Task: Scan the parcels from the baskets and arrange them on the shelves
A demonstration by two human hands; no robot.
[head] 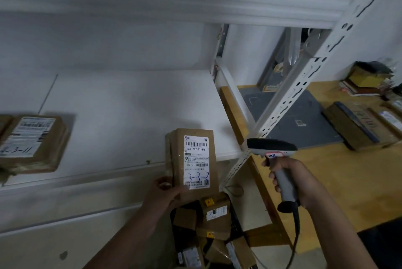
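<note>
A brown parcel point(193, 164) is held upright before the white shelf point(130, 99), its lower edge gripped by the curled left hand point(162, 192) — another parcel point(32, 142) lies flat on the shelf, far left. The scanner point(272, 149) is clasped in the right hand point(289, 179), above a wooden surface point(339, 181).

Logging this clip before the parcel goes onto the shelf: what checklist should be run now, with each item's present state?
1. Left hand grips the parcel: ok.
2. Label faces the camera, top barcode uncovered: ok.
3. Right hand holds the scanner: ok.
4. Scanner aimed at the label: cannot tell.
5. Parcel already scanned: cannot tell.
6. Bare shelf space behind the parcel, apart from the stored parcel: ok.
</note>
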